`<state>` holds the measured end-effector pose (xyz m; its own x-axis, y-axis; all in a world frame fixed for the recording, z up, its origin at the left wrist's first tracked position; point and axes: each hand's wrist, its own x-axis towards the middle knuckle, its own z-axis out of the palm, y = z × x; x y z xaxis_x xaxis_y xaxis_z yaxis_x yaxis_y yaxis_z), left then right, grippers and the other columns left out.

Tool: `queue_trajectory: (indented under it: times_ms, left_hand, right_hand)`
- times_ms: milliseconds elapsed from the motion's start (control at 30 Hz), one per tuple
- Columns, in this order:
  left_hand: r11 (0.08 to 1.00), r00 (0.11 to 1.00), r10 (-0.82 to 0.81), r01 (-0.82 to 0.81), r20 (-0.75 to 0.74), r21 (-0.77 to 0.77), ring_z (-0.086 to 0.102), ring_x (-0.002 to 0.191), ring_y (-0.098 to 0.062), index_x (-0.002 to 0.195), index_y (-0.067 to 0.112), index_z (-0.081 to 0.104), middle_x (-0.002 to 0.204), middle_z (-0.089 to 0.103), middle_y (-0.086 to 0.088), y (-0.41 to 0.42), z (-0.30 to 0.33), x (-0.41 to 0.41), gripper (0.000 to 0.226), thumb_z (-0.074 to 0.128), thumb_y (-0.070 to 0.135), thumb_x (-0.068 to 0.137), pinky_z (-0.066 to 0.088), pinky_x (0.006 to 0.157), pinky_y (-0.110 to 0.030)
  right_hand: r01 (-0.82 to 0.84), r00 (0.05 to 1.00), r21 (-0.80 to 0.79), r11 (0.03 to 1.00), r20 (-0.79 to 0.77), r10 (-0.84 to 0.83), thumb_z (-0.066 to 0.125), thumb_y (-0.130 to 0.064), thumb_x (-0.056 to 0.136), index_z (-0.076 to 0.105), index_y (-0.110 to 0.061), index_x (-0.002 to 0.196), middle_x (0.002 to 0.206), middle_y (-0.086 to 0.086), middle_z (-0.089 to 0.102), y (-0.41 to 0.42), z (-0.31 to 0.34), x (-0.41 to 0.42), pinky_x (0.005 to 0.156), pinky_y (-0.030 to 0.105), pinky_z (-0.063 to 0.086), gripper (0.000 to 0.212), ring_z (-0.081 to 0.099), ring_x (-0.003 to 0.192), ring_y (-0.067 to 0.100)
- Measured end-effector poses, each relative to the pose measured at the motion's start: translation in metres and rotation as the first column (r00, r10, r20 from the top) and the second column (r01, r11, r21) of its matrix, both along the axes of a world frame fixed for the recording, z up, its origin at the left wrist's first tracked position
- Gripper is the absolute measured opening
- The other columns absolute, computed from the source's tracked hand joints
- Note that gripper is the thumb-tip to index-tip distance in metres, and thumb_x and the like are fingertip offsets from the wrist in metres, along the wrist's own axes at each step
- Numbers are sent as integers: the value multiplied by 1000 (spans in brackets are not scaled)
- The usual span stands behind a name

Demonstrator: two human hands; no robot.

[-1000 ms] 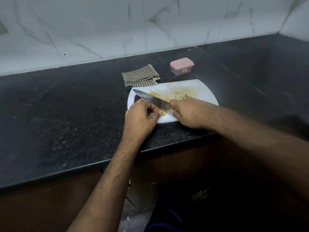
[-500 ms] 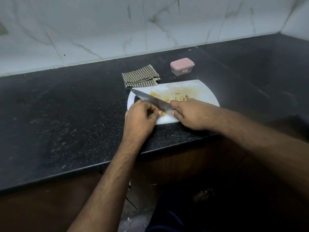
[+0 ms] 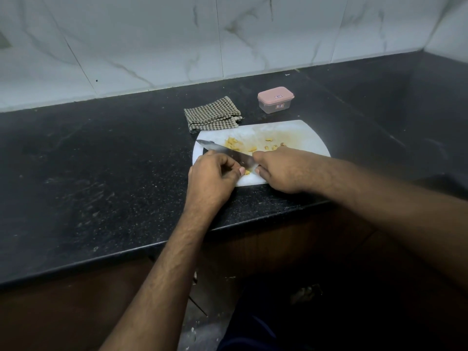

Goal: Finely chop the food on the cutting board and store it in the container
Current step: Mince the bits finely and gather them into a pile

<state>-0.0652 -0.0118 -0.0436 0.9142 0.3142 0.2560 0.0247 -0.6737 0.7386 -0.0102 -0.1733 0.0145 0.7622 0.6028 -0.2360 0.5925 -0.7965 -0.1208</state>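
In the head view, your right hand (image 3: 283, 171) is curling round the handle of the one knife (image 3: 225, 153), though the handle itself is hidden under your fingers. The blade is slanting away to the left of that hand, its tip lying over the left end of the one white cutting board (image 3: 304, 138). Your left hand (image 3: 212, 178) is sitting just beside the right one, at the near left corner of the board, with its fingers bent inward. Its fingertips are pinching or steadying a small yellow piece (image 3: 247, 171) right at the blade; you cannot tell which from here.

Beyond both hands, the yellow food (image 3: 234, 143) is lying scattered across the board in small bits. One cluster is lying beyond your left hand by the blade, and a few loose bits are lying beyond your right hand. They are too small to count surely.

Farther off beyond your right hand, one small clear container (image 3: 275, 100) is standing on the black counter (image 3: 101, 173), apart from the board. Its pink lid is on, and what it is holding cannot be made out. Beyond your left hand, one checked cloth (image 3: 211, 114) is lying folded, touching the board's far left corner.
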Motion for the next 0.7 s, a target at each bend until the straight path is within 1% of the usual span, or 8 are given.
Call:
queue_trajectory:
  times_ms: [133, 200, 233, 300, 367, 467, 533, 700]
  left_hand:
    - [999, 1000, 12, -12, 9, -31, 64, 89, -8, 80, 25, 72, 92, 67, 12, -1, 2, -2, 12, 82, 28, 86, 55, 93, -44]
    - [1000, 1000, 16, -16, 10, -26, 63, 88, -8, 82, 23, 74, 91, 66, 11, -1, 3, -3, 10, 82, 28, 86, 55, 92, -43]
    - [1000, 1000, 16, -16, 9, -25, 63, 87, -7, 82, 24, 74, 90, 66, 11, -1, 3, -3, 10, 82, 29, 86, 56, 91, -43]
    - [999, 1000, 14, -13, 12, -29, 63, 87, -6, 79, 27, 72, 89, 65, 12, -2, 4, -4, 12, 81, 28, 87, 55, 92, -44]
    - [999, 1000, 18, -17, 18, -31, 63, 85, -6, 76, 30, 69, 88, 65, 12, -2, 5, -4, 17, 82, 27, 87, 55, 91, -44]
    - [999, 999, 38, -38, 23, -20, 63, 84, -9, 77, 25, 70, 88, 65, 10, -2, 4, -3, 16, 81, 27, 87, 56, 89, -44]
    - [999, 999, 41, -41, 23, -8, 63, 85, -11, 79, 22, 70, 89, 65, 8, -3, 4, -2, 14, 80, 27, 88, 55, 89, -45]
    - [999, 999, 39, -40, 28, 19, 62, 87, -11, 79, 24, 70, 90, 64, 10, -3, 5, -2, 14, 80, 25, 89, 55, 90, -44]
  right_hand:
    - [24, 1000, 11, 1000, 4, -24, 40, -33, 107, 48, -25, 129, 83, -4, 49, 0, -1, 0, 75, 35, 46, 25, 58, 89, 22]
    - [25, 1000, 40, 999, 7, -26, 38, -36, 106, 47, -28, 113, 86, -3, 52, -4, -5, 1, 75, 36, 46, 13, 56, 88, 21]
    - [21, 1000, 64, 998, 10, -22, 38, -37, 106, 43, -29, 103, 86, -2, 54, -7, -6, 1, 75, 37, 46, 10, 55, 86, 20]
    - [11, 1000, 118, 993, 16, -13, 38, -36, 106, 35, -31, 89, 82, -4, 53, -12, -9, 1, 71, 35, 41, 18, 53, 80, 19]
    - [6, 1000, 161, 987, 18, -9, 39, -34, 107, 35, -29, 89, 79, -6, 51, -15, -10, -1, 68, 33, 35, 19, 50, 74, 13]
    - [9, 1000, 185, 983, 8, -11, 39, -32, 107, 39, -24, 96, 78, -8, 50, -17, -9, -3, 67, 32, 33, 14, 45, 70, 4]
    - [13, 1000, 177, 984, 4, -14, 39, -32, 107, 39, -25, 96, 78, -8, 50, -17, -8, -3, 69, 32, 34, 13, 45, 71, 6]
    - [2, 1000, 137, 991, 19, -5, 38, -32, 107, 37, -24, 97, 78, -6, 49, -14, -7, -2, 70, 32, 35, 13, 47, 74, 13]
